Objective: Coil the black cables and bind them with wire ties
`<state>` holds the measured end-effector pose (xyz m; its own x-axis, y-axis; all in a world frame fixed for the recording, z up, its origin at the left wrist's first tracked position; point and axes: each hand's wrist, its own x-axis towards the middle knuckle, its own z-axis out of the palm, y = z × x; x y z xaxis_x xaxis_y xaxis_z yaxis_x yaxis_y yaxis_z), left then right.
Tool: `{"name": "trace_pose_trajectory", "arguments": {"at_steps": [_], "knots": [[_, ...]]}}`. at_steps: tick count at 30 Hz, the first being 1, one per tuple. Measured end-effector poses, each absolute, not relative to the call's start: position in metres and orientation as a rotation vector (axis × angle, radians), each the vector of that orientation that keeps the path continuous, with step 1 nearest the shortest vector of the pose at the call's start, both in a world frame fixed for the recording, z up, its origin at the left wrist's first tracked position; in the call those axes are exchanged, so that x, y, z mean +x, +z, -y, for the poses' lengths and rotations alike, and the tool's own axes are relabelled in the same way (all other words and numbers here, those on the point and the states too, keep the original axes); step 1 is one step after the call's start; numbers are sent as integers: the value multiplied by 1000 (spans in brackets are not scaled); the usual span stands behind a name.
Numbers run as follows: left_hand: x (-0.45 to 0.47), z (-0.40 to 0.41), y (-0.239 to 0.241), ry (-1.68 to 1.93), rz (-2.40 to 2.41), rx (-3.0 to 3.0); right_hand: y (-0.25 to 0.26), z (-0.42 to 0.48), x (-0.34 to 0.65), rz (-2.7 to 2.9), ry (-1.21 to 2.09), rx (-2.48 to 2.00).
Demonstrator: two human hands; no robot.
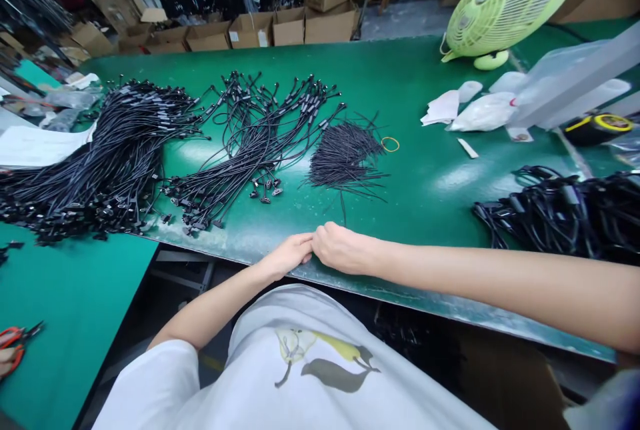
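My left hand [290,254] and my right hand [341,248] meet at the near edge of the green table [400,210]. Both have their fingers closed together, and whatever is between them is hidden. Just beyond them lies a loose heap of short thin black ties [343,155], with a few strands reaching toward my right hand. Beside that heap is a yellow rubber band [390,144]. To the left, a bunch of black cables [255,143] with connectors at both ends is spread out loosely.
A larger cable heap [115,137] fills the left side; coiled cables [565,210] lie at right. Behind them are a tape measure [597,128], plastic bags [485,112] and a green fan [510,7]. Another person's hand [7,360] holds red-handled scissors [20,343] at far left.
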<state>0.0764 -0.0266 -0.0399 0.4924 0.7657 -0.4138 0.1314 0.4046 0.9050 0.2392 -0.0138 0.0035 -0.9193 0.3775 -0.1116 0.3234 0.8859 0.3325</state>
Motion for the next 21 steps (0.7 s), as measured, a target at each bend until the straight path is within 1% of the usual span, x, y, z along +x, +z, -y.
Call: {"name": "trace_pose_trajectory", "arguments": {"at_steps": [5, 6, 8, 10, 11, 12, 13, 14, 15, 17, 19, 20, 21], "knots": [[92, 16, -50, 997, -1096, 977, -7, -6, 230, -2922, -394, 1484], [92, 12, -51, 1055, -1091, 967, -10, -8, 227, -2950, -612, 1671], [86, 5, -48, 1130, -1071, 1065, -18, -7, 223, -2940, -1178, 1953], [75, 3, -40, 1173, -1067, 1341, -26, -5, 222, -2753, -1811, 2035], [69, 5, -34, 1165, -1067, 1513, -29, -5, 224, -2627, -2051, 2003], [63, 8, -28, 1119, -1056, 1689, -31, -5, 227, -2536, -2192, 1965], [59, 11, -23, 1031, -1024, 1855, -32, -6, 232, -2509, -2220, 1957], [56, 15, -20, 915, -976, 1986, -31, -7, 236, -2550, -2139, 1999], [54, 18, -19, 791, -923, 2062, -30, -6, 240, -2646, -1965, 2066], [55, 20, -24, 623, -869, 2030, -27, -2, 244, -2924, -1448, 2115], [57, 15, -33, 628, -890, 1834, -24, 8, 240, -3194, -955, 1865], [57, 11, -36, 661, -895, 1721, -24, 14, 237, -3289, -785, 1677], [56, 6, -38, 700, -885, 1621, -24, 20, 233, -3343, -693, 1504]]}}
